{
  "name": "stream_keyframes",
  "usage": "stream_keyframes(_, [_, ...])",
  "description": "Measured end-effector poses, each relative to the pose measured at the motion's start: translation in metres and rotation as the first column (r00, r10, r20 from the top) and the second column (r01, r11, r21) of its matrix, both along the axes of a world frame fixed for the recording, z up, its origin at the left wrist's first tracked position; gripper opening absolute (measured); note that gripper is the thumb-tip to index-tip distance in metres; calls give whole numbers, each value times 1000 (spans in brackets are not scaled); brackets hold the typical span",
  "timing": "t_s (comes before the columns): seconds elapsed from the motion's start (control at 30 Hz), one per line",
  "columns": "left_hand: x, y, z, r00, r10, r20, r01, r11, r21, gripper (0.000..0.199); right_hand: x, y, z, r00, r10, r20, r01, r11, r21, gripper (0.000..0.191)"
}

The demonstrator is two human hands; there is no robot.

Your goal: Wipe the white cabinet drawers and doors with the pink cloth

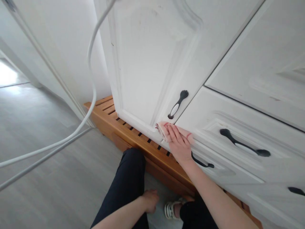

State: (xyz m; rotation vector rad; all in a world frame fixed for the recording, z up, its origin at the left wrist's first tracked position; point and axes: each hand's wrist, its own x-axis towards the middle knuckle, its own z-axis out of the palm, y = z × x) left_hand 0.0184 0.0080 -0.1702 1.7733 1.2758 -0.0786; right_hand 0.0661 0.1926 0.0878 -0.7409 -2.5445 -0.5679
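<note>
My right hand (178,143) presses a folded pink-and-white cloth (163,128) with red stripes against the white cabinet front, its fingers bent over the fabric. The cloth lies at the lower corner of a cabinet door (147,63), across the seam beside the drawers. Just above it is the door's dark handle (178,104) with a white inlay. A drawer handle (202,161) is partly covered by my right wrist. Down between my legs, near the knee, my left hand (150,201) hangs with curled fingers, and nothing shows in it.
A slatted wooden bench (133,140) runs along the foot of the cabinet. A white cable or hose (91,79) loops down at the left, with a grey tube (47,156) beneath it. More drawers with a dark handle (245,145) extend rightward. The floor (59,178) is grey.
</note>
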Motion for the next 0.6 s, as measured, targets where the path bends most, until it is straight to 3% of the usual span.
stream_keyframes(0.1, [-4, 9, 2, 997, 53, -57, -52, 998, 21, 40, 8, 3, -31, 993, 95, 76, -81, 981, -175, 76])
stream_keyframes(0.17, [-6, 9, 4, 996, 54, -77, -52, 998, 27, 40, 12, 3, -56, 983, 168, 73, -136, 936, -324, 82])
stream_keyframes(0.27, [-6, 5, 7, 995, -5, -99, 5, 1000, 6, 40, 10, 8, -88, 971, 239, 28, -199, 863, -465, 86])
stream_keyframes(0.33, [-6, 1, 6, 992, -49, -114, 48, 999, -16, 40, 4, 13, -99, 965, 261, 5, -220, 823, -523, 86])
stream_keyframes(0.47, [0, 1, 5, 986, -83, -142, 78, 996, -44, 41, -1, 29, -95, 955, 277, -103, -272, 685, -676, 75])
stream_keyframes(0.53, [4, 4, 6, 986, -79, -145, 72, 996, -53, 42, 2, 35, -86, 946, 254, -202, -315, 569, -759, 63])
stream_keyframes(0.6, [7, 6, 7, 987, -77, -144, 69, 996, -63, 41, 6, 38, -77, 927, 186, -326, -374, 420, -827, 51])
